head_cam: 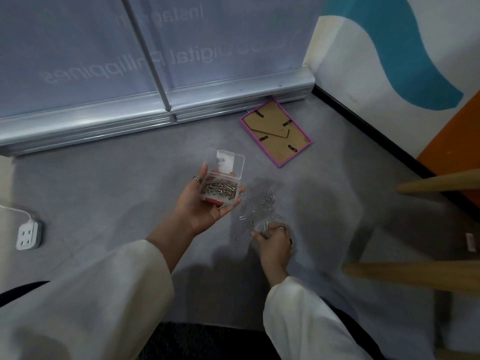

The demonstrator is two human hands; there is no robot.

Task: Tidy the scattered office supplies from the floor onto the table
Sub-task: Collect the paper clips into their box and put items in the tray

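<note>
My left hand (202, 203) holds a small clear plastic box (222, 183) above the floor, its lid tipped open and several silver paper clips inside. Loose paper clips (262, 203) lie scattered on the grey floor just right of the box. My right hand (274, 241) is down on the floor at the near edge of that scatter, fingers curled round a small bunch of clips. A pink picture frame (275, 132) lies face down on the floor further back.
A roll-up banner base (155, 110) runs along the back with its pole (148, 55) leaning up. A white power strip (27, 235) lies at the left. Wooden furniture legs (415, 276) cross the right side. A wall with black skirting (376, 126) closes the right.
</note>
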